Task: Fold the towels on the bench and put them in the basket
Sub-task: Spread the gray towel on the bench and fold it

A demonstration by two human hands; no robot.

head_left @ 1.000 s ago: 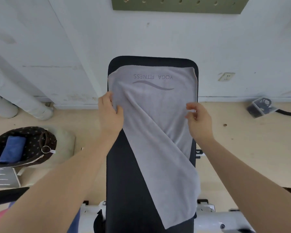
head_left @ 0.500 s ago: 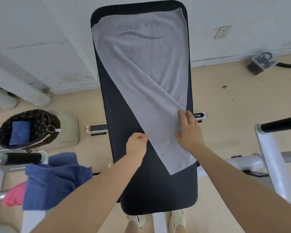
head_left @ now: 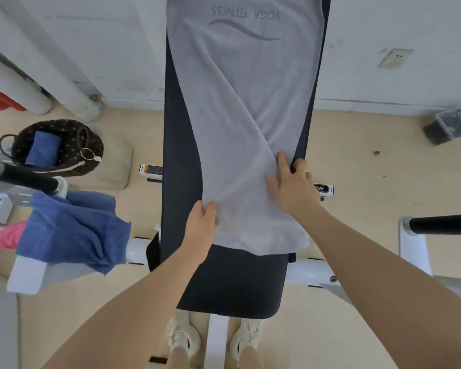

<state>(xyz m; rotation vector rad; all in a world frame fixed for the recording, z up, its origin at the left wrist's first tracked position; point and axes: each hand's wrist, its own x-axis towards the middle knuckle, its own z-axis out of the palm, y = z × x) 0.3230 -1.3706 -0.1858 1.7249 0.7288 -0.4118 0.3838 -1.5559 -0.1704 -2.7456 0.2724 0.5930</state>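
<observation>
one long grey terry towel [head_left: 245, 107] printed "yoga fitness" lies lengthwise on the black padded bench [head_left: 181, 161], its near end skewed toward the right edge. our left hand [head_left: 201, 222] pinches the towel's near left edge, fingers curled round the cloth. our right hand [head_left: 290, 187] presses flat on the towel near the bench's right edge, fingers spread. we count two more towels: one crumpled blue towel [head_left: 72, 230] draped over the white frame at left, and one folded blue towel [head_left: 43, 151] inside the single dark spotted basket [head_left: 88, 145] on the floor.
</observation>
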